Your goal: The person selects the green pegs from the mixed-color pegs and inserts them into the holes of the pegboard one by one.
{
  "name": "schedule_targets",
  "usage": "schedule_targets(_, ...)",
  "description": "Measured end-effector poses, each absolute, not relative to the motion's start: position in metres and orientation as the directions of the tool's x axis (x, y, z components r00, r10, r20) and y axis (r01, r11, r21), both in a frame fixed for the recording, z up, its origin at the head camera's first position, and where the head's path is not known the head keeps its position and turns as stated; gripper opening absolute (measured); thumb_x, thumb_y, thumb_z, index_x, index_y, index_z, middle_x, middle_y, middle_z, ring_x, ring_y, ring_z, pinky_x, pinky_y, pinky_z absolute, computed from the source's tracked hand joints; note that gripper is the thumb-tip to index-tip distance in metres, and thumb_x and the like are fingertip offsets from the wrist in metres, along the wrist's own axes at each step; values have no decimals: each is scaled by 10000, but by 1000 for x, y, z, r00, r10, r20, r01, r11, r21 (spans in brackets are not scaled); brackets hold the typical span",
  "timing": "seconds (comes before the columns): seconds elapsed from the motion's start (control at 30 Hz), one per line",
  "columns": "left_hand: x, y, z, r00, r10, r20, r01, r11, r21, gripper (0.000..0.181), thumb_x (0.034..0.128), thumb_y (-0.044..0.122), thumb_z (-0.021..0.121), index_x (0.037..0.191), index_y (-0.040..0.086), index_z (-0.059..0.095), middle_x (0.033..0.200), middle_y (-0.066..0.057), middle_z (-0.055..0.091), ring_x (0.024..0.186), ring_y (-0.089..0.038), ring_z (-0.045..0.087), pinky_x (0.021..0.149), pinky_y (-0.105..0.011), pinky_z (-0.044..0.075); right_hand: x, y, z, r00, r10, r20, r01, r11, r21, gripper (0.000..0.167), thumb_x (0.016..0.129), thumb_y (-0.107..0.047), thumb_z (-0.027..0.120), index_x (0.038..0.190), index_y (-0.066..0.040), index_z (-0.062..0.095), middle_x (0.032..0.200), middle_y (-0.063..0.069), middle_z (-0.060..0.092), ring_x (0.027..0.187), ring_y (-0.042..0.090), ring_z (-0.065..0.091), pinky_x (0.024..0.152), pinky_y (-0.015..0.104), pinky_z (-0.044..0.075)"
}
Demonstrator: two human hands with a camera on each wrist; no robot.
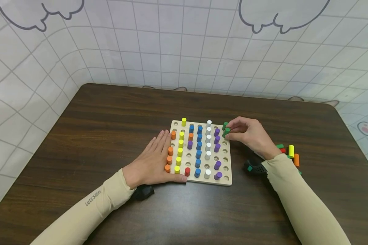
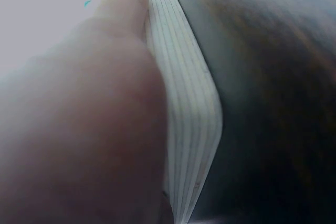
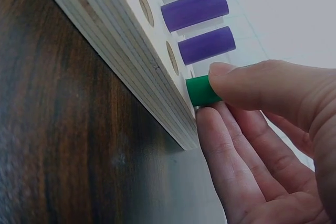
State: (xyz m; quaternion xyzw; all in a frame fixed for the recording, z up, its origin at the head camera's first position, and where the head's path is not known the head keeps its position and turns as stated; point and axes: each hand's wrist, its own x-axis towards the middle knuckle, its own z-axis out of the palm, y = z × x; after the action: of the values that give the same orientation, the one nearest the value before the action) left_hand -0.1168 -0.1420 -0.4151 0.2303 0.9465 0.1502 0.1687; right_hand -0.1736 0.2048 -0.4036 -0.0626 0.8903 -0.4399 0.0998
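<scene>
Right hand (image 1: 252,136) pinches green peg (image 3: 199,91) between thumb (image 3: 262,83) and fingers (image 3: 223,153).

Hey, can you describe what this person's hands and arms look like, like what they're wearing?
Both hands are ungloved: left hand and right hand. Each arm wears a long cream sleeve; the left sleeve has dark printed lettering, the right sleeve shows none. A black piece shows at the left wrist, and a black perforated strap with a small green patch at the right.
</scene>
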Motion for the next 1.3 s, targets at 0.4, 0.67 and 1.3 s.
schedule_targets(0.4, -116, -144, -414, -842, 489, -228, 390, 844, 369, 1364, 755, 864, 623, 1665, 56, 7, 1772, -115, -57, 1656, -332, -11, 1346, -549, 92, -174, 202, -400, -972, -215, -97, -51, 592, -804, 314, 898, -247, 824, 1161, -135, 697, 1155, 89, 761, 996, 131, 730, 863, 197, 591)
schedule_targets(0.67, -115, -146, -414, -846, 482, -229, 388, 850, 356, 1367, 758, 863, 623, 1663, 47, 2, 1771, -118, -61, 1656, -328, -16, 1348, -537, 96, -175, 205, -390, -971, -228, -75, -78, 595, -800, 321, 912, -341, 806, 1163, -169, 705, 1173, 58, 756, 1001, 62, 731, 870, 183, 583)
schedule_targets(1.3, -116, -143, -416, -837, 497, -229, 399, 841, 364, 1359, 767, 864, 613, 1664, 51, -6, 1770, -114, -75, 1658, -316, -27, 1352, -524, 84, -160, 245, -363, -991, -129, -41, -48, 620, -783, 356, 910, -398, 794, 1180, -184, 704, 1090, -100, 782, 979, 3, 740, 857, 140, 570)
